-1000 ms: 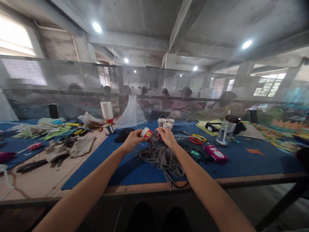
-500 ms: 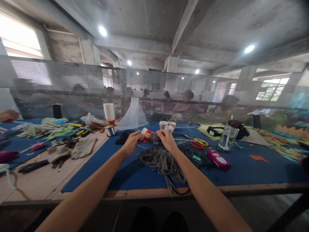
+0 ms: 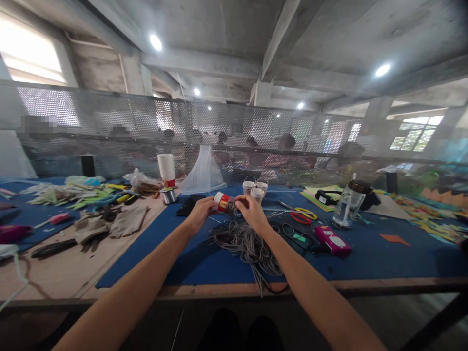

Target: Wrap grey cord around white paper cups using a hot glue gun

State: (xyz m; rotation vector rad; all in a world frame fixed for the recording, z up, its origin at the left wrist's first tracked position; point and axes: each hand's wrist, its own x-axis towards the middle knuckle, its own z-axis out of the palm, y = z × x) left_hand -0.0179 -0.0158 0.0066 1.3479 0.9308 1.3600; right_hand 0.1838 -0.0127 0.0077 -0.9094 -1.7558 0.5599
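My left hand (image 3: 202,213) is closed around the rim end of a paper cup (image 3: 221,201), white and red with yellow print, lying sideways in the air. Grey cord (image 3: 231,205) covers the cup's narrower right end. There the fingertips of my right hand (image 3: 251,209) pinch close against the cord, and their exact grip is partly hidden. Below both hands a loose tangle of grey cord (image 3: 248,246) is heaped on the blue mat (image 3: 146,263). Behind my right hand stand several small white cups with thin loop handles (image 3: 256,187).
Scissors with red and yellow handles (image 3: 304,215), a magenta device (image 3: 332,240) and a lidded clear bottle (image 3: 349,204) sit to the right. At left are a stack of paper cups (image 3: 166,168), a wire spool (image 3: 168,196), gloves (image 3: 127,222) and a dark phone-like slab (image 3: 190,205).
The cup has turned a little in my hands and more of its printed side shows. My right fingers have shifted slightly left, against the corded end. The view has tilted slightly.
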